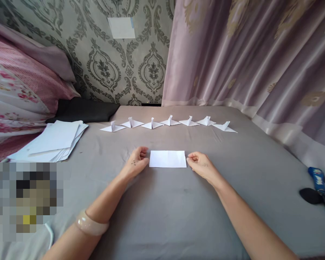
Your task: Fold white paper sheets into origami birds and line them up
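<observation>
A white sheet of paper (167,159), folded into a wide rectangle with a faint vertical crease in the middle, lies flat on the grey cloth. Just off its left edge rests my left hand (137,161), fingers loosely curled and the thumb apart from them. My right hand (202,163) sits at the paper's right edge, with its thumb and fingertips very close to it; whether they touch it I cannot tell. Both hands appear to hold nothing. Beyond them stands a row of several folded white paper figures (152,124) with pointed wings and upright middles.
A stack of white paper (54,137) lies at the left, in front of a black folded item (86,109). Keys with a blue tag (317,179) lie at the far right. Pink curtains (219,54) hang behind on the right. A blurred patch hides the lower left.
</observation>
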### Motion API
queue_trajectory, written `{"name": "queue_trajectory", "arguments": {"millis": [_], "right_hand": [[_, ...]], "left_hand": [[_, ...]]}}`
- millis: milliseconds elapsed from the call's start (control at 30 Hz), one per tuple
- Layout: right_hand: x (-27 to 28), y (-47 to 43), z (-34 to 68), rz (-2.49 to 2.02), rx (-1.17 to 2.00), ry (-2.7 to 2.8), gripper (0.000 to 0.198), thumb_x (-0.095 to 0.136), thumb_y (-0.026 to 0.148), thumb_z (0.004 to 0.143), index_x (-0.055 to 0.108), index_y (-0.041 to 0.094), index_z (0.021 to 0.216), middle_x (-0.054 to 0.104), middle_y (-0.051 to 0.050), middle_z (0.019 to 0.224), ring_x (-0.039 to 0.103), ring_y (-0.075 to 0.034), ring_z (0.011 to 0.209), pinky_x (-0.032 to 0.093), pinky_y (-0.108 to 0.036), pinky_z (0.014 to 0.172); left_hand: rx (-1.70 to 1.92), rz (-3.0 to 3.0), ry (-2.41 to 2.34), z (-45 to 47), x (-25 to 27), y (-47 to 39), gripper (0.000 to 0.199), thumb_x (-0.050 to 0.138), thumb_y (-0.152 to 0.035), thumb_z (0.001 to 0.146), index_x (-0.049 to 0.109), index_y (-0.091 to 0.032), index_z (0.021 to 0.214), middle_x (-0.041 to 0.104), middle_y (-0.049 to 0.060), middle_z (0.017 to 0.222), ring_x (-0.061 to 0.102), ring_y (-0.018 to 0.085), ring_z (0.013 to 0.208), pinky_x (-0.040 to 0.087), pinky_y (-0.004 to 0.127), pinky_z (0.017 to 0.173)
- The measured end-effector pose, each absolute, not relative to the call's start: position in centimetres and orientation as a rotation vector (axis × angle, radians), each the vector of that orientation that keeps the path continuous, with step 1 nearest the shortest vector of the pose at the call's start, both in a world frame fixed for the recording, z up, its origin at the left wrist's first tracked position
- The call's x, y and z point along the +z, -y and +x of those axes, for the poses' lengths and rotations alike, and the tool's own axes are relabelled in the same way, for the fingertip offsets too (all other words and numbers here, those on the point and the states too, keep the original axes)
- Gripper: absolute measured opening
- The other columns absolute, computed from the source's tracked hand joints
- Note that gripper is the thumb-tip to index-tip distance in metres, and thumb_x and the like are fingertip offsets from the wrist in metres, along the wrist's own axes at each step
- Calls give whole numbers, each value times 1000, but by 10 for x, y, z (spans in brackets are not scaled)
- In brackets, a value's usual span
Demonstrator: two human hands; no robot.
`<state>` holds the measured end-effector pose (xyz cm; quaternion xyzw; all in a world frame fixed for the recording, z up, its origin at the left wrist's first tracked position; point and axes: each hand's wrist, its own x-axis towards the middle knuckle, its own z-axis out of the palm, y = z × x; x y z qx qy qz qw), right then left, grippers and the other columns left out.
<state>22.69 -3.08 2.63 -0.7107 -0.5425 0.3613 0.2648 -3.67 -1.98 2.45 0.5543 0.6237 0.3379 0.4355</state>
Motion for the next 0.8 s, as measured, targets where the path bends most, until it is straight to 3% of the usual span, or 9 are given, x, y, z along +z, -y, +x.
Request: {"name": "queue_trajectory", "arguments": {"millis": [167, 233, 367, 433, 567, 700, 800], "right_hand": [[25, 29, 203, -1675, 987, 1501, 24, 63, 35, 74, 65, 16, 89, 72, -5, 78, 66, -17, 68, 50, -26, 61], [26, 29, 199, -1573, 912, 1514, 21, 61, 37, 76, 66, 17, 83, 71, -3, 75, 66, -17, 68, 51, -28, 65], [25, 33, 201, -1400, 660, 1492, 14, 56, 31, 81, 64, 20, 85, 69, -5, 95, 64, -18, 87, 50, -32, 85], [20, 34, 203, -1306, 580, 1522, 9, 55, 23, 80, 62, 21, 85, 67, -5, 102, 63, -17, 96, 48, -32, 91], [7, 33, 209, -1192, 446, 1701, 17, 50, 11, 78, 60, 22, 87, 67, -6, 104, 63, -17, 98, 50, -33, 89], [1, 33, 213, -1271, 477, 1821, 24, 48, 6, 76, 60, 22, 90, 66, -5, 108, 63, -17, 100, 51, -33, 88], [5, 36, 214, -1373, 427, 1964, 26, 47, 5, 78, 61, 22, 93, 64, -5, 115, 59, -20, 108, 48, -36, 93]], "left_hand": [[874, 1388, -1549, -29, 20, 20, 48, 50, -12, 63, 52, -13, 111, 56, 8, 100, 58, 18, 88, 50, 31, 75], [942, 1489, -1565, -29, 26, 20, 53, 51, -14, 65, 48, -15, 118, 53, 10, 111, 57, 22, 99, 49, 36, 82], [1299, 2108, -1599, -21, 46, 24, 63, 52, -14, 73, 35, -18, 134, 37, 16, 136, 36, 30, 130, 35, 48, 102], [1398, 2398, -1576, -10, 51, 29, 54, 51, -15, 81, 36, -18, 133, 43, 17, 133, 38, 29, 128, 31, 49, 104], [997, 2730, -1348, 12, 44, 39, 39, 54, -25, 89, 45, -21, 126, 59, 12, 122, 50, 27, 116, 32, 45, 99], [754, 2748, -1240, 17, 27, 38, 42, 60, -41, 86, 50, -19, 120, 60, 13, 125, 51, 29, 118, 36, 48, 98], [662, 2738, -1189, 12, 18, 34, 31, 53, -33, 92, 52, -17, 118, 61, 13, 123, 55, 27, 116, 44, 43, 94]]}}
